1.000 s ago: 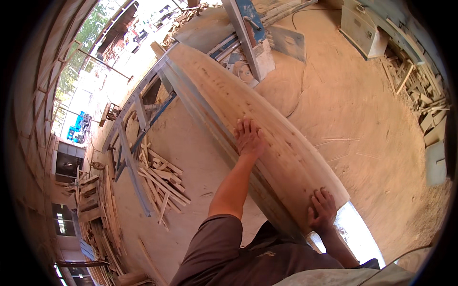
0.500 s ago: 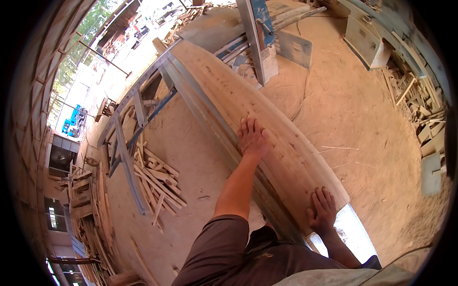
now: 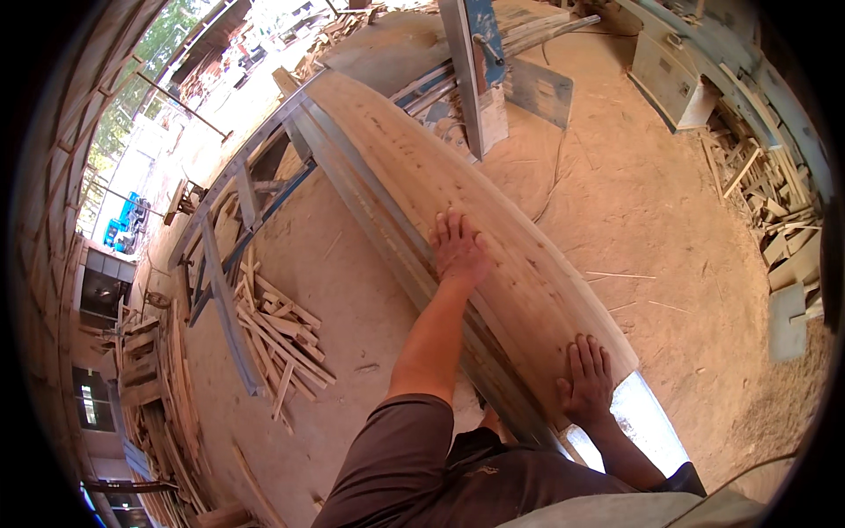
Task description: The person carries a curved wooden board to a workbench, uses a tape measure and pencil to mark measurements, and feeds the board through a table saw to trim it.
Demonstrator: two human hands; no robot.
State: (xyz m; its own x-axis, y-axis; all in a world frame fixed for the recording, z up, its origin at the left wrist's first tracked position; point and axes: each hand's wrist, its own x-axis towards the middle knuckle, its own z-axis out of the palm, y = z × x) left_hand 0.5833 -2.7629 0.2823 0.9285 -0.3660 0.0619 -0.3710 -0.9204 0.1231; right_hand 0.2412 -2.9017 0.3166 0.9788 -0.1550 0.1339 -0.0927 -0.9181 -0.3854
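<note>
A long, thick wooden plank [image 3: 528, 238] with dark knots and specks lies lengthwise on a metal-railed bench [image 3: 387, 211], running from near my body to the far upper left. My left hand [image 3: 462, 255] rests flat on the plank around its middle, near the left edge, fingers apart and pointing away. Closer to me, my right hand [image 3: 587, 378] presses flat on the plank near its near end, fingers stretched out. Neither hand grips anything. Beyond the near end, a bright pale surface [image 3: 647, 414] shows under my right forearm.
A blue and grey upright machine post [image 3: 475, 79] stands right of the plank's far part. Thin offcuts [image 3: 286, 330] lie heaped at left, beside a metal frame [image 3: 231, 308]. More scrap wood [image 3: 783, 211] piles up by a pale metal cabinet [image 3: 669, 79] at right.
The whole view has shifted slightly. Both hands stay flat on the plank, with no clear movement of plank or hands against each other.
</note>
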